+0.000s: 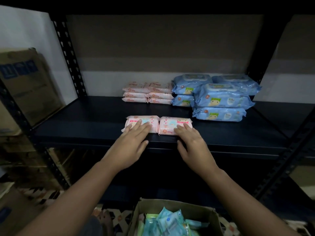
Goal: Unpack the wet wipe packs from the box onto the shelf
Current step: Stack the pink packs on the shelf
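Nearest the camera, an open cardboard box (172, 217) sits on the patterned floor, holding crinkly teal and green wipe packs (167, 222). Above it runs a dark, matte metal shelf (85, 126) framed by black perforated uprights, with a pale wall behind and the room dim. Two pink wipe packs lie side by side, touching, at the shelf's front edge. Straight, slightly spread fingers of the left hand (131, 143) rest flat on the left pink pack (142, 123); the right hand (192, 145) lies the same way on the near corner of the right pink pack (175, 125), neither curling round its pack. Further back stand small stacks of pink packs (147, 92), soft, flat and pillow-shaped, and beside them, to the right, larger glossy blue packs (219, 97) piled in twos. Another brown carton (25, 86) stands to the left, outside the frame.
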